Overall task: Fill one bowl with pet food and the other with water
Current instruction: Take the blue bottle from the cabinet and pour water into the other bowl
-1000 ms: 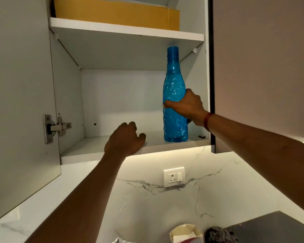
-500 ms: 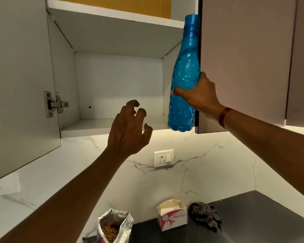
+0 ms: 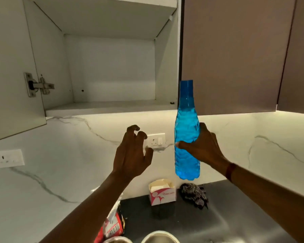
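Blue bottle (image 3: 186, 137) now lower than 0.5 s ago, clear of open cabinet (image 3: 112, 107), roughly upright in air in front of marble backsplash (image 3: 253, 155). R hand (image 3: 204, 148) grips it round mid-body. L hand (image 3: 132, 155) near bottle, not touching, fingers loosely curled, holding nothing. Metal bowl (image 3: 159, 237) + 2nd bowl (image 3: 118, 240) at bottom edge on dark counter (image 3: 218, 216), pet food bag (image 3: 112, 223) just beside them

textured translucent plastic bottle (image 3: 186, 130), glossy dark countertop (image 3: 218, 216), veined marble backsplash (image 3: 68, 163)

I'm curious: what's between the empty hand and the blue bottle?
Head view: nothing between left hand and bottle; a white wall socket shows behind the gap.
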